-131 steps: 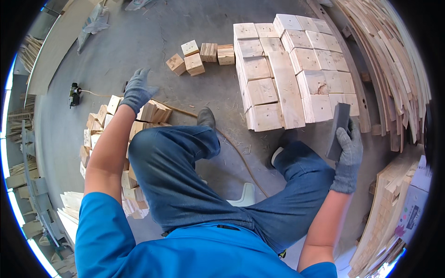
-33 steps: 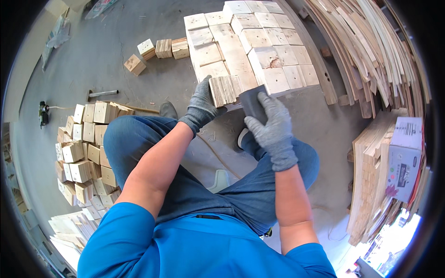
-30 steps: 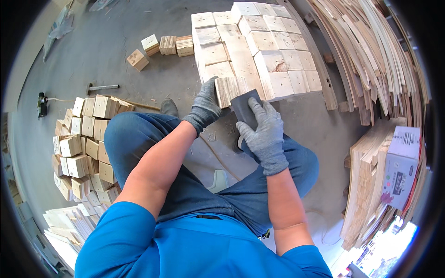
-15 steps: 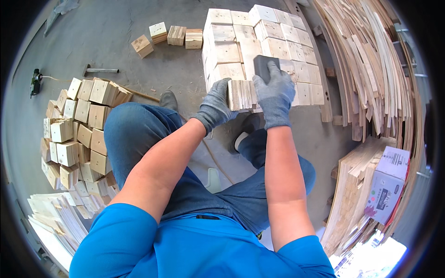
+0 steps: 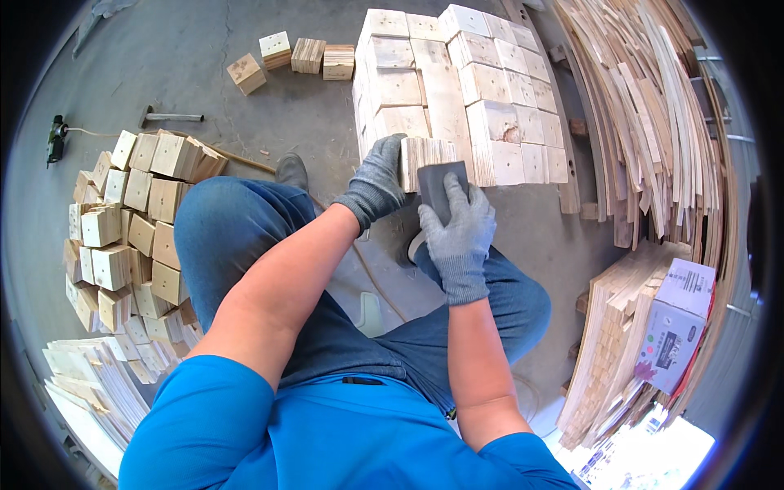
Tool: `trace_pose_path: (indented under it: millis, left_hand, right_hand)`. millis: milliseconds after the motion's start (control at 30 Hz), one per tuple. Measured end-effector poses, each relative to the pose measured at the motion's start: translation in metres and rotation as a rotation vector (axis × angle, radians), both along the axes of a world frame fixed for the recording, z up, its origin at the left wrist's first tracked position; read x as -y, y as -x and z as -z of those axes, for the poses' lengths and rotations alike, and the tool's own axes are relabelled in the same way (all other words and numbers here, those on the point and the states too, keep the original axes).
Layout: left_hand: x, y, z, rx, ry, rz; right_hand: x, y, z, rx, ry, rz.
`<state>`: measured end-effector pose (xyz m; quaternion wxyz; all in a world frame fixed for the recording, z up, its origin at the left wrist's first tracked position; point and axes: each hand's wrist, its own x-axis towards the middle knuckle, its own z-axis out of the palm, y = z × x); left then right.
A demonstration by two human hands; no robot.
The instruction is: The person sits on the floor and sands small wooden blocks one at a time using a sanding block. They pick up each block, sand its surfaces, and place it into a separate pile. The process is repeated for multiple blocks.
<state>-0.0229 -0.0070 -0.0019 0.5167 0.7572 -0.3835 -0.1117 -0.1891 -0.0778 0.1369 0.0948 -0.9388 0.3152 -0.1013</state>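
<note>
Both my hands wear grey knit gloves. With my left hand (image 5: pixel 378 177) I grip the left side of a wooden block (image 5: pixel 425 153), whose layered edges face me at the near side of a big stack. My right hand (image 5: pixel 459 241) is closed on a dark grey sanding block (image 5: pixel 441 186), which covers the lower right corner of the wooden block; whether the two touch I cannot tell. Behind them rises the stack of pale wooden blocks (image 5: pixel 490 90), laid in rows with small holes in their faces.
To my left is a heap of wooden blocks (image 5: pixel 147 196), with a hammer (image 5: pixel 171 118) and a black-green power tool (image 5: pixel 56 139) beyond. Several loose blocks (image 5: pixel 308 55) lie ahead. Long wood strips (image 5: pixel 645 122) and a white-purple carton (image 5: pixel 676 327) line the right side.
My right hand has drawn the sanding block back toward me and slightly left, off the stack's top to the wooden block's near corner. The left hand keeps its hold.
</note>
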Motion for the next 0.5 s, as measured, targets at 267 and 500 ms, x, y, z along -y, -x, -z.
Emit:
trace_pose_path:
  millis: [267, 500]
  left_hand:
    - [0.007, 0.003, -0.005, -0.021, 0.078, 0.019]
    - [0.001, 0.004, -0.009, -0.017, 0.005, -0.002]
  right_hand:
    - [0.079, -0.099, -0.013, -0.117, -0.081, 0.146]
    - [0.04, -0.06, -0.007, -0.059, -0.029, 0.143]
